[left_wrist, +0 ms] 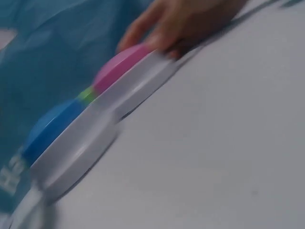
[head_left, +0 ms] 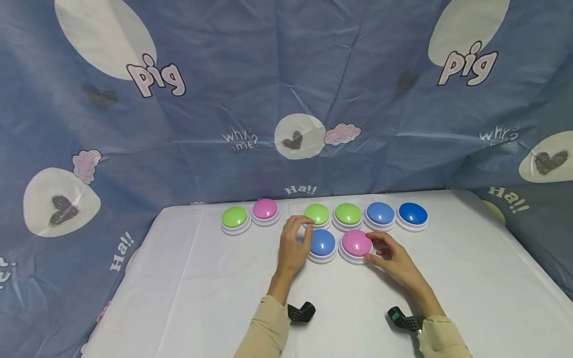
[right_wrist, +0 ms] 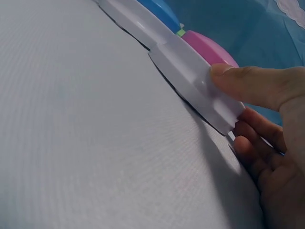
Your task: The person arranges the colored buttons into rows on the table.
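Two dome push buttons with white bases stand side by side in the front row: a blue button (head_left: 322, 242) and a pink button (head_left: 356, 243). My right hand (head_left: 396, 261) grips the pink button at its right side, the thumb on its near edge and the fingers round the far side. In the right wrist view, the thumb (right_wrist: 238, 81) presses against the white base. My left hand (head_left: 294, 248) is at the left of the blue button, fingers loosely bent, with a gap between thumb and fingers. The left wrist view is blurred and does not show the left hand.
Behind are a green button (head_left: 317, 214), another green button (head_left: 348, 214), a lighter blue button (head_left: 380, 213) and a dark blue button (head_left: 413, 214). Farther left, a green button (head_left: 235, 217) stands beside a pink button (head_left: 265, 209). A patterned blue cloth (head_left: 224, 169) hangs behind the white table (head_left: 215, 298).
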A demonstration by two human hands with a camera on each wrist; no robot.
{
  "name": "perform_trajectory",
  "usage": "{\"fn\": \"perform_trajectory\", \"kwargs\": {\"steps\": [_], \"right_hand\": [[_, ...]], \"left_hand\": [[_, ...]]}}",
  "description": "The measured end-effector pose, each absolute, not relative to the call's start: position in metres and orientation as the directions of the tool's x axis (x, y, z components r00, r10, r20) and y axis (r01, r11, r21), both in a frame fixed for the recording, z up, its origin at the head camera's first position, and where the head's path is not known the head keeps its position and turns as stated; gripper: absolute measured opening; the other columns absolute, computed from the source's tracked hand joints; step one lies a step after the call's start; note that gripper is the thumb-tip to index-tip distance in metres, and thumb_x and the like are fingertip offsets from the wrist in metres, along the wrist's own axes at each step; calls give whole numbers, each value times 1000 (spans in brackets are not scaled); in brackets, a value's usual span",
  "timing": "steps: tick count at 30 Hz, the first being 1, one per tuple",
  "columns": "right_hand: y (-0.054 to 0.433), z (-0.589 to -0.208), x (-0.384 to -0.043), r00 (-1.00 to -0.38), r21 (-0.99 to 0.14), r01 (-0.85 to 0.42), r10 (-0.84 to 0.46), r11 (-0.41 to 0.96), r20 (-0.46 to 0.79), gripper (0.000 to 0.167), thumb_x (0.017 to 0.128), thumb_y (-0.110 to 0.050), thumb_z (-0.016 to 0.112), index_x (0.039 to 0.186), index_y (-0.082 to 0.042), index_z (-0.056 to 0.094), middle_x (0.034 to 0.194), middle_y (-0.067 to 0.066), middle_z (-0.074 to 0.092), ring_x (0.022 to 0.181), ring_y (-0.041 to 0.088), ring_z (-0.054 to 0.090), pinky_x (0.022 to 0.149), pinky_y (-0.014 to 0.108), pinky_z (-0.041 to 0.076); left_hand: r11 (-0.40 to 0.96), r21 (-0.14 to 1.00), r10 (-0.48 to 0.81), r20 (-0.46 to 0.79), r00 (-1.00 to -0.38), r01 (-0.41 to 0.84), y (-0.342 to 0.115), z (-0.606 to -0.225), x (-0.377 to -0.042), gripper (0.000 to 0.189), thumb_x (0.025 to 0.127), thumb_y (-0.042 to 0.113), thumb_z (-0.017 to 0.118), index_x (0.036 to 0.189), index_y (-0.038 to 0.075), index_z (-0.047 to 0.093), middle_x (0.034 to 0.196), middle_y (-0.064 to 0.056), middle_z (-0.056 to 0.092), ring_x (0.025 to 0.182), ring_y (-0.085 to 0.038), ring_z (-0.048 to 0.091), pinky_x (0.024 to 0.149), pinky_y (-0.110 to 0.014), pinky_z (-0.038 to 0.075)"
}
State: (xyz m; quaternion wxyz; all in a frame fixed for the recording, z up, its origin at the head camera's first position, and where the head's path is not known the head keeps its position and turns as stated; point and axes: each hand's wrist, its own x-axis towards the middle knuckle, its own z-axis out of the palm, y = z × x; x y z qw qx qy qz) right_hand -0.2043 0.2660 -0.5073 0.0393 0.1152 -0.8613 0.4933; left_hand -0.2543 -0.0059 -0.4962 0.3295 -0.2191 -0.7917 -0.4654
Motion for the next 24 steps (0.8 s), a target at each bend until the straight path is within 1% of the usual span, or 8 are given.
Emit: {"fn": "perform_trajectory", "kwargs": {"steps": [5,10,13,16,18,20,21,24], "right_hand": [[264,-507,-205,-963,-841,-270,-130,468,236,50,86,-25,69,131,-17,49,129,6,57,111,3,51,88,12,45],[254,-496,-203,-921,-846,-369,-25,384,390,38,89,-6,62,126,-3,52,120,16,56,109,6,53,84,9,45],[238,-478,-198,-885,-842,-434,21,322,464,33,88,3,60,120,5,53,111,15,56,105,9,52,82,10,45],[218,-462,-194,-861,-830,-487,6,270,508,29,87,8,58,115,11,53,107,5,57,103,13,53,82,11,46],[206,-461,-195,-857,-832,-506,-26,228,515,28,87,9,57,115,10,53,108,-3,57,100,14,56,82,10,47],[192,-463,-196,-862,-844,-505,-52,184,504,28,89,8,56,117,7,54,109,-6,57,98,17,57,83,11,48],[184,-464,-197,-867,-854,-498,-60,151,494,28,89,7,56,117,6,54,109,-5,57,99,17,58,83,11,48],[156,-466,-199,-882,-881,-467,-101,76,460,28,91,2,56,119,1,54,112,7,58,103,20,58,86,15,49]], "left_hand": [[484,661,-111,696,-710,573,-48,-496,-264,17,89,4,58,102,11,66,103,-4,63,105,-19,58,99,-29,42],[505,729,-264,640,-721,462,-79,-499,-269,25,84,-1,59,106,9,66,109,-8,59,108,-22,55,98,-32,42],[490,771,-316,592,-741,407,-90,-502,-271,33,83,-3,60,113,9,64,119,-10,55,114,-23,52,101,-35,42],[470,799,-327,553,-767,375,-95,-504,-273,41,83,-3,59,122,10,61,129,-11,51,123,-25,48,107,-39,39],[470,808,-313,529,-789,355,-96,-505,-273,46,83,-3,58,127,11,58,135,-11,48,128,-27,45,110,-42,36],[475,810,-287,512,-810,344,-97,-506,-273,50,84,-2,58,132,11,54,140,-12,45,133,-29,41,113,-44,32],[478,811,-273,503,-820,338,-97,-507,-273,52,84,-1,58,134,11,52,142,-13,44,134,-30,39,113,-46,30],[481,816,-244,476,-845,321,-98,-509,-273,57,84,0,57,138,11,47,146,-13,40,138,-30,35,114,-47,28]]}}
